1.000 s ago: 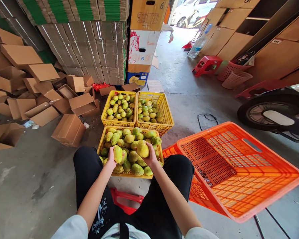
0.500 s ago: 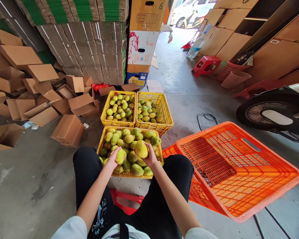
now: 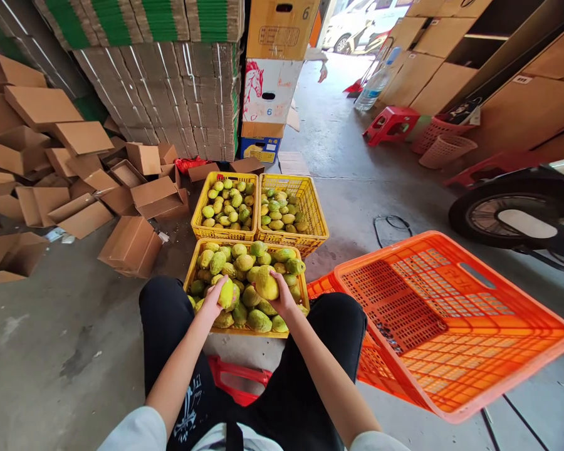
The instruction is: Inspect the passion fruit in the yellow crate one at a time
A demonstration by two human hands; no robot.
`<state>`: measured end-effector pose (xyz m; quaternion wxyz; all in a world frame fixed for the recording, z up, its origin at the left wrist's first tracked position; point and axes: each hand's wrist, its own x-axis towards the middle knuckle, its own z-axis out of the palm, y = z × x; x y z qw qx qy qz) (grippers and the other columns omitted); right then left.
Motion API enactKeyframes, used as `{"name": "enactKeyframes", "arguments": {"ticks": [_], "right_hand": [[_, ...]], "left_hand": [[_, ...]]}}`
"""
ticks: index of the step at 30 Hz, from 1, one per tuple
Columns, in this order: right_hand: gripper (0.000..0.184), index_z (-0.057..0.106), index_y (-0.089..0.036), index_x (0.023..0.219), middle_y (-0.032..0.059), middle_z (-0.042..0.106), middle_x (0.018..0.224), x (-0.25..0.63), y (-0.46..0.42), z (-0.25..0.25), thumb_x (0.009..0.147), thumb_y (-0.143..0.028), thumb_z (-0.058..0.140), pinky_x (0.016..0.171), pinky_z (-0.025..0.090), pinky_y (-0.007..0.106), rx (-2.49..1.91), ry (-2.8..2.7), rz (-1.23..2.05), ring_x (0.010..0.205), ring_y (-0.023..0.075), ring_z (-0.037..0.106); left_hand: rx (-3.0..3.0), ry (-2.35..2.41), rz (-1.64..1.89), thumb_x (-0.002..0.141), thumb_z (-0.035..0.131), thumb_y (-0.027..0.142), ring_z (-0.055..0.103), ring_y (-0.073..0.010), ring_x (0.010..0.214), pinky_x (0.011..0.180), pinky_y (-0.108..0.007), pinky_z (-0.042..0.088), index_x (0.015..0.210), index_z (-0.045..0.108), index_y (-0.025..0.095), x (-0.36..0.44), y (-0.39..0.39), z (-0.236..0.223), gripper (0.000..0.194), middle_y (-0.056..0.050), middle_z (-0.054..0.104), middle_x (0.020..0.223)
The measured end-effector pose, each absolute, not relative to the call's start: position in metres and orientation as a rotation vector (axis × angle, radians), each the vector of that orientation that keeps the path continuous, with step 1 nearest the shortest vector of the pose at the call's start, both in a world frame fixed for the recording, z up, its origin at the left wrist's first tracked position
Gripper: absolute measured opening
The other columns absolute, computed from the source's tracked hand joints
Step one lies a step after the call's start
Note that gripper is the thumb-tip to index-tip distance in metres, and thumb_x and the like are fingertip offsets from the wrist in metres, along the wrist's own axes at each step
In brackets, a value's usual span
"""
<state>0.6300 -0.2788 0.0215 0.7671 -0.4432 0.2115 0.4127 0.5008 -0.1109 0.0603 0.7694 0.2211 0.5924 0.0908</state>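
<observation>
My left hand point(image 3: 213, 300) is closed round a yellow-green papaya point(image 3: 226, 293). In my right hand point(image 3: 283, 298) is a larger, mostly yellow papaya point(image 3: 266, 283), gripped from its right side. Both fruits are held apart, just over a yellow plastic crate point(image 3: 200, 243) between my knees. That crate is heaped with green and yellow papayas point(image 3: 259, 321). Beyond it stand two more yellow crates, the left one point(image 3: 196, 223) full of similar fruit and the right one point(image 3: 316, 207) partly filled. My palms and the undersides of the held papayas are hidden.
A large orange crate point(image 3: 455, 326) lies tilted by my right knee. Open cardboard boxes point(image 3: 129, 245) are piled on the left, with bundled flat cardboard point(image 3: 160, 94) behind. A motorbike wheel point(image 3: 489, 210), a red stool point(image 3: 391, 125) and a black cord point(image 3: 392, 222) are on the right.
The papaya in my right hand has been turned a little, its narrower end now pointing more upward. My left hand stays almost still with its papaya.
</observation>
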Motion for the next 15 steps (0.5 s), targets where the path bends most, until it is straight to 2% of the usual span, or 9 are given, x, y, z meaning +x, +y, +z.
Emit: {"name": "enactKeyframes", "arguments": {"ticks": [4,8,11,15], "right_hand": [[0.04,0.079,-0.033,0.113,0.0062,0.095,0.103,0.632,-0.28,0.019,0.08,-0.046,0.098,0.087,0.086,0.051,-0.937,0.519,0.897,0.112,0.0412,0.1],[0.038,0.081,-0.031,0.111,0.0083,0.094,0.1,0.632,-0.278,0.023,0.082,-0.051,0.097,0.09,0.086,0.055,-0.909,0.584,0.898,0.118,0.0447,0.099],[0.037,0.081,-0.032,0.112,0.0074,0.094,0.098,0.63,-0.277,0.029,0.087,-0.054,0.095,0.088,0.086,0.054,-0.926,0.582,0.915,0.115,0.0437,0.1],[0.031,0.079,-0.029,0.119,0.0077,0.094,0.099,0.628,-0.275,0.039,0.098,-0.049,0.089,0.09,0.086,0.051,-0.94,0.603,0.894,0.113,0.0407,0.1]], "left_hand": [[0.479,1.256,0.21,0.114,0.096,0.013,0.08,-0.0201,0.061,0.055,-0.025,0.068,0.104,0.078,0.02,0.501,-0.112,0.058,0.022,-0.002,0.08,0.081],[0.495,1.262,0.231,0.113,0.092,0.004,0.076,-0.0179,0.059,0.059,-0.023,0.068,0.102,0.079,0.02,0.5,-0.113,0.056,0.023,0.0,0.077,0.076],[0.511,1.255,0.267,0.116,0.087,0.008,0.079,-0.0177,0.061,0.063,-0.022,0.07,0.109,0.082,0.019,0.501,-0.111,0.057,0.015,0.001,0.079,0.078],[0.479,1.261,0.254,0.122,0.08,0.021,0.091,-0.0226,0.077,0.072,-0.026,0.076,0.117,0.083,0.019,0.501,-0.109,0.057,0.006,-0.004,0.087,0.088]]}}
